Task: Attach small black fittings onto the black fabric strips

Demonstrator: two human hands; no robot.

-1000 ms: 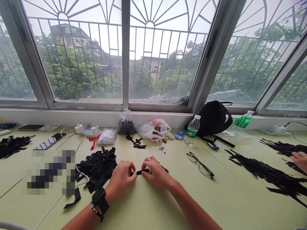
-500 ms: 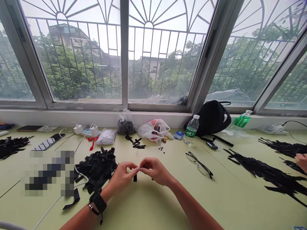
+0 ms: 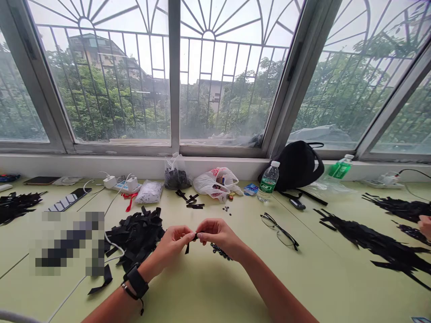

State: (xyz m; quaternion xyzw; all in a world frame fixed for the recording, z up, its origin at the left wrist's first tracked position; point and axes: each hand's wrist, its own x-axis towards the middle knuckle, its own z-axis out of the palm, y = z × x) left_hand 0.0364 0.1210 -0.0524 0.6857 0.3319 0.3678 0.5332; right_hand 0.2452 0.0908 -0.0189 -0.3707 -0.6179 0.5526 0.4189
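My left hand (image 3: 175, 244) and my right hand (image 3: 217, 235) meet at the fingertips above the green table (image 3: 215, 296). Between them is a short black strip (image 3: 187, 248); its end hangs below my left fingers, and both hands pinch it near its top. Small black rings (image 3: 220, 252) lie on the table, partly hidden behind my right hand. To the left of my left hand is a heap of black strips (image 3: 138, 235). A few black strips (image 3: 195, 206) and small dark pieces (image 3: 226, 209) lie beyond my hands.
Eyeglasses (image 3: 281, 231), a water bottle (image 3: 268, 181) and a black bag (image 3: 292, 166) stand to the right. White plastic bag (image 3: 215, 183) lies at the back. A white cable (image 3: 116, 246) crosses the left side. At the right edge, another person's hand (image 3: 424, 226) is near black strips (image 3: 380, 246).
My right hand has risen slightly, and more of the black rings behind it shows. The strip's hanging end has tilted and shifted a little left.
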